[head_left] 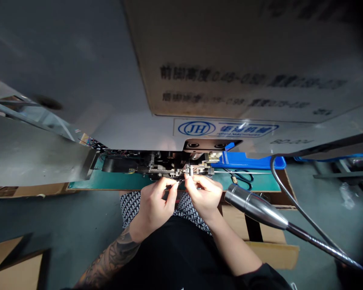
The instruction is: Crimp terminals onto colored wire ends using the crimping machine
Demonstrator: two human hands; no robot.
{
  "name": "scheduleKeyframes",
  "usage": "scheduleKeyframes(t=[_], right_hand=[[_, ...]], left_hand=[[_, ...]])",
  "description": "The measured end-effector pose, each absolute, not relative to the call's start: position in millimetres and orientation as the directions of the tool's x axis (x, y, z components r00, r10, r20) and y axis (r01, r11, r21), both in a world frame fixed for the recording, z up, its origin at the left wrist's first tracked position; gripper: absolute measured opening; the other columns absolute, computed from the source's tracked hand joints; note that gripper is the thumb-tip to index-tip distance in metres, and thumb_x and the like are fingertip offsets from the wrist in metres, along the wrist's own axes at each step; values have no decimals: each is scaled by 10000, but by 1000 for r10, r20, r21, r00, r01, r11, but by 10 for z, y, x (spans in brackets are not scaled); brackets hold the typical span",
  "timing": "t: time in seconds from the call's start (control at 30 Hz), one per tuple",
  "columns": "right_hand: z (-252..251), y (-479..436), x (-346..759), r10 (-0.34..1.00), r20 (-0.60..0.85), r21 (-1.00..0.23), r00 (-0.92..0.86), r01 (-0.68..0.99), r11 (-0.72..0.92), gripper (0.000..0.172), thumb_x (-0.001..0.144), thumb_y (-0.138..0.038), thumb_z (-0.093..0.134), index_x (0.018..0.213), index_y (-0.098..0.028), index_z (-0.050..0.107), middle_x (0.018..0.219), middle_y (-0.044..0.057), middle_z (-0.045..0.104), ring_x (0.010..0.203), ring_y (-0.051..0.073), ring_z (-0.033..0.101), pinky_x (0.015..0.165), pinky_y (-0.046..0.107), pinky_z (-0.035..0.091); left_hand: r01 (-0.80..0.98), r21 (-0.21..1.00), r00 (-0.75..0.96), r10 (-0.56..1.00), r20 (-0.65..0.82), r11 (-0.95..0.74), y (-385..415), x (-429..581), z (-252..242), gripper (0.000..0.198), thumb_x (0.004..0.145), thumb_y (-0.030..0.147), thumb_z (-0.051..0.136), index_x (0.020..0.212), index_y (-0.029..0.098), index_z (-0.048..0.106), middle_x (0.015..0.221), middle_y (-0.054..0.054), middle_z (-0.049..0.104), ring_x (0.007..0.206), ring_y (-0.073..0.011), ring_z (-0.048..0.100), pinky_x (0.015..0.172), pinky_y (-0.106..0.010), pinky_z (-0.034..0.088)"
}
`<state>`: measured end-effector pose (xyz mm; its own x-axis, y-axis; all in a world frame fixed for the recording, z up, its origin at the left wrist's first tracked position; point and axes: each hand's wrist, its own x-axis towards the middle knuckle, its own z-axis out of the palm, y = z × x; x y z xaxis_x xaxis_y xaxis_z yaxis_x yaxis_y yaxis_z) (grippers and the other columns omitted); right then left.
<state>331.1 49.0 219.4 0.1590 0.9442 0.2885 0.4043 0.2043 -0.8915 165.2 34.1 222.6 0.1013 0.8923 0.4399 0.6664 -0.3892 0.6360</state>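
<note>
My left hand [156,200] and my right hand [203,192] meet close together under the metal mechanism [181,167] of a grey machine [133,129]. Both hands pinch with thumb and fingers pressed together. A thin dark wire [178,183] seems to run between the two pinches, right at the small metal jaw of the mechanism. What else the fingers hold is too small to make out. A tattoo covers my left forearm.
A green mat [115,182] covers the bench under the machine. A blue tray [248,161] and scissors [242,177] lie at the right. A metal gooseneck lamp [254,207] reaches in from the right. Cardboard boxes [272,245] stand below.
</note>
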Motion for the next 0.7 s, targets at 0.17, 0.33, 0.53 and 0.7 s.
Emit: scheduleKeyframes(t=[0.17,0.33,0.53,0.7], right_hand=[[2140,505,3335,923,366,-860,121,423,286,215,1014,-309,742,842,-234,849,645,15,734,520,181,622,519,328,560],[2143,499,3459,935,353,-852,-22,406,331,166,1008,-283,750,894,-239,863,657,8,743,516,176,625,534,341,561],[2233,549,3586,925,240,-904,-295,279,323,159,936,-352,852,1034,-229,872,718,1,767,555,160,658,546,302,560],[2263,557,3594,928,209,-919,-309,263,295,117,984,-367,810,1018,-279,879,789,16,806,613,188,695,603,345,589]], left_hand=[[683,584,143,864,483,-439,354,1610,2220,71,1026,126,674,988,175,707,816,-24,792,693,-160,755,662,-280,569],[643,566,222,833,506,-515,351,1507,2266,110,1043,95,647,1026,184,708,895,-43,803,816,-183,780,760,-315,615],[598,514,383,783,490,-615,346,1397,2292,141,1041,76,628,1001,187,706,886,-25,792,777,-172,750,730,-327,600],[616,475,407,770,492,-629,350,1399,2333,147,1040,81,622,972,185,701,866,-25,784,751,-176,730,699,-330,579]])
